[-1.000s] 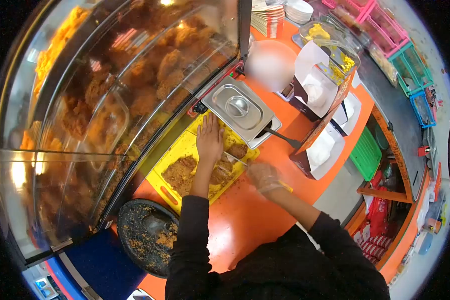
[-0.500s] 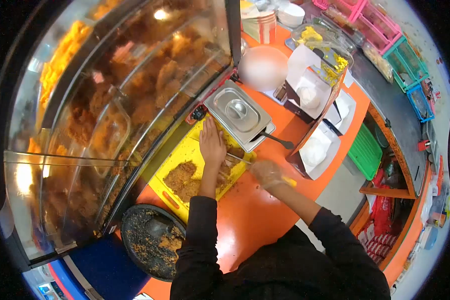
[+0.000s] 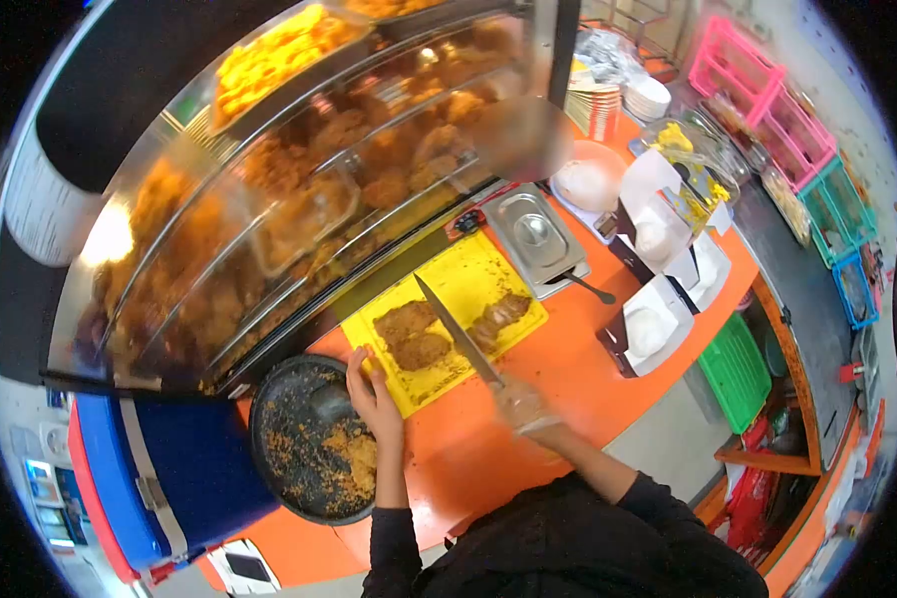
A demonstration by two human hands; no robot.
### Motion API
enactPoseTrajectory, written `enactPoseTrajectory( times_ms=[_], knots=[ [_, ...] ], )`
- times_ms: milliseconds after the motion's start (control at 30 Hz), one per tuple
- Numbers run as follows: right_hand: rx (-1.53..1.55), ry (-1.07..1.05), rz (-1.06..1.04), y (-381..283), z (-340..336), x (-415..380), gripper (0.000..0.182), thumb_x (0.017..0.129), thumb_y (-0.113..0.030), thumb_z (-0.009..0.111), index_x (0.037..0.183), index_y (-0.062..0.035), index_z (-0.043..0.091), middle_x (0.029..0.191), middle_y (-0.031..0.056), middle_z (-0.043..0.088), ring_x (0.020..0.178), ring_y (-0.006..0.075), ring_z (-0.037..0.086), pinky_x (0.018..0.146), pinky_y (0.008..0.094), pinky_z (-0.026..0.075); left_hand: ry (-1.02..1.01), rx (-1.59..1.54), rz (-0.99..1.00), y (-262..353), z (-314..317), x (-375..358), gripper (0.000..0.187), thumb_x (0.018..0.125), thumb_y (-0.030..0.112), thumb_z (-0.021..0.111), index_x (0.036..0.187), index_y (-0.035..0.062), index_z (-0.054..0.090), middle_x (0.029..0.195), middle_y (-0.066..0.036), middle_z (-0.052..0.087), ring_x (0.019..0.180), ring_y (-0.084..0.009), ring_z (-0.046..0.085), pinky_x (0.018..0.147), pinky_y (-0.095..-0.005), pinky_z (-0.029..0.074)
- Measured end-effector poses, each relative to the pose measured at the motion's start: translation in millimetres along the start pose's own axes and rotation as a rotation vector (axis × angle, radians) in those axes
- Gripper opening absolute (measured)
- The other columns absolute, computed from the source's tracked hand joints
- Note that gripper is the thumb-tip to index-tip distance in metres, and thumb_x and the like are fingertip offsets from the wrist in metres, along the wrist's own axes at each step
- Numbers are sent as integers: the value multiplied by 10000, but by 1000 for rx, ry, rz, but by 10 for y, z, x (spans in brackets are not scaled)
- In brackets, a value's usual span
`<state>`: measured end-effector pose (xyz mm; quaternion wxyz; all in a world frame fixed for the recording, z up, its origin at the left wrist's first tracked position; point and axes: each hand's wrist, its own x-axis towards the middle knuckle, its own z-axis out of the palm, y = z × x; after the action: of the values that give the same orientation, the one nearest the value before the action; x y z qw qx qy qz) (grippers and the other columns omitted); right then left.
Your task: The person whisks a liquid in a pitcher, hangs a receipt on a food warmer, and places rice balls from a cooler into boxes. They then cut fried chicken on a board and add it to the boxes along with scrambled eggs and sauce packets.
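A yellow cutting board (image 3: 439, 384) lies on the orange counter. Two brown breaded pieces (image 3: 414, 337) rest on its left part, and a piece cut into strips (image 3: 500, 317) lies on its right part. My right hand (image 3: 521, 403), in a clear glove, is closed round the handle of a large knife (image 3: 456, 329), whose blade points up and left over the board between the pieces. My left hand (image 3: 374, 396) is at the board's lower left edge, fingers apart, holding nothing, beside a black stone mortar (image 3: 314, 503) with orange-brown paste.
Behind the board stands a glass case with fried food (image 3: 339, 135). A lidded steel container (image 3: 536, 237) is beyond the board's right end. White boxes with rice (image 3: 652, 329) stand at the right. A phone (image 3: 244, 566) lies lower left.
The view has shifted. My left hand has moved from over the cut pieces to the board's lower left edge. The knife has swung from the cut strips to the middle of the board.
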<state>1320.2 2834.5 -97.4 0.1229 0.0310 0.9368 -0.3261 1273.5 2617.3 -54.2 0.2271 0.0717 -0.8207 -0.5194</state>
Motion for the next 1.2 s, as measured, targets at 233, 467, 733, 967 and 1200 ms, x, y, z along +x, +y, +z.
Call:
enactPoseTrajectory(
  times_ms=[233, 467, 733, 967, 1200],
  knots=[
    [533, -12, 105, -194, 515, -73, 222, 880, -249, 418, 884, -46, 507, 618, 114, 493, 524, 235, 487, 475, 366, 376, -382, 446, 0, -250, -236, 451, 331, 748, -35, 442, 1067, 24, 509, 1094, -147, 511, 1098, -320, 410, 919, -401, 332],
    [444, 123, 129, -320, 190, -63, 225, 906, -231, 391, 902, -42, 514, 616, 58, 502, 517, 155, 487, 461, 326, 395, -628, 903, 442, -622, 169, 1058, 404, 698, 57, 554, 1092, 145, 536, 1087, -30, 538, 1080, -203, 449, 872, -446, 323],
    [-22, 132, -80, -457, 546, -62, 184, 860, -205, 436, 884, -61, 549, 621, 88, 549, 543, 216, 557, 479, 332, 436, -696, 891, 302, -502, -66, 905, 336, 704, 83, 576, 1037, 119, 547, 1001, -13, 551, 960, -203, 505, 804, -408, 333],
    [-377, 81, -177, -886, 244, 70, 121, 778, -129, 488, 787, -42, 572, 690, 102, 603, 606, 267, 580, 532, 374, 460, -867, 300, 834, -317, 505, 1483, 409, 829, 165, 463, 1226, 81, 418, 1271, -90, 411, 1208, -285, 342, 975, -382, 294],
    [-108, 187, -188, -781, 233, 87, 180, 772, -148, 493, 914, -49, 544, 716, 118, 599, 633, 282, 588, 543, 397, 465, -1227, 70, 643, -622, 747, 1552, 501, 918, 277, 319, 1377, 119, 195, 1439, -47, 159, 1328, -255, 122, 1066, -368, 164]
  ],
)
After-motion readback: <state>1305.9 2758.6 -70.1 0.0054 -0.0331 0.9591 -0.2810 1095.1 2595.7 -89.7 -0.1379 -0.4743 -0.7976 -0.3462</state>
